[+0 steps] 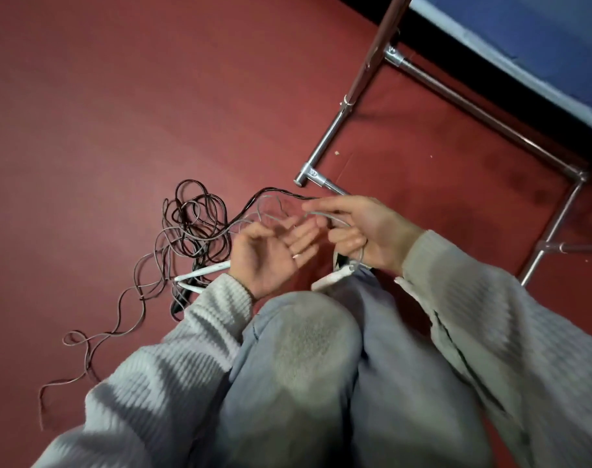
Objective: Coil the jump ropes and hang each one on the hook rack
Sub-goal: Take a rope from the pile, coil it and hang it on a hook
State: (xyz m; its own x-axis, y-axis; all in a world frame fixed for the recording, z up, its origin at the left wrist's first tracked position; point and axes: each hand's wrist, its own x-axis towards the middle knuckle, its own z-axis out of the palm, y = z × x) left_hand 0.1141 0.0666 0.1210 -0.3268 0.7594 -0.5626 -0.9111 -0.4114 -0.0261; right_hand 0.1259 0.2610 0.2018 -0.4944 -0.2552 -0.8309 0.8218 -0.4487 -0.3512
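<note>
The right hand [365, 231] has its fingers curled round a loop of the grey rope [146, 261], and one white handle [331, 280] hangs just below this hand, in front of the knee [308, 336]. The left hand [274, 251] is open, palm up, fingers relaxed; the grey rope passes at its fingertips, but I cannot tell if it really holds it. To the left of the knee the rest of the grey rope lies on the red floor [119, 96], mixed in one heap with a dark rope [200, 211], and two more white handles [203, 271] lie beside the heap. The risk, I think, is here: if the person pulls more grey rope into the coil, the dark rope may come with it and tighten into a knot. The open left hand may also let the loop slip. The metal frame [348, 103] stands beyond the hands; no hooks are visible.
</note>
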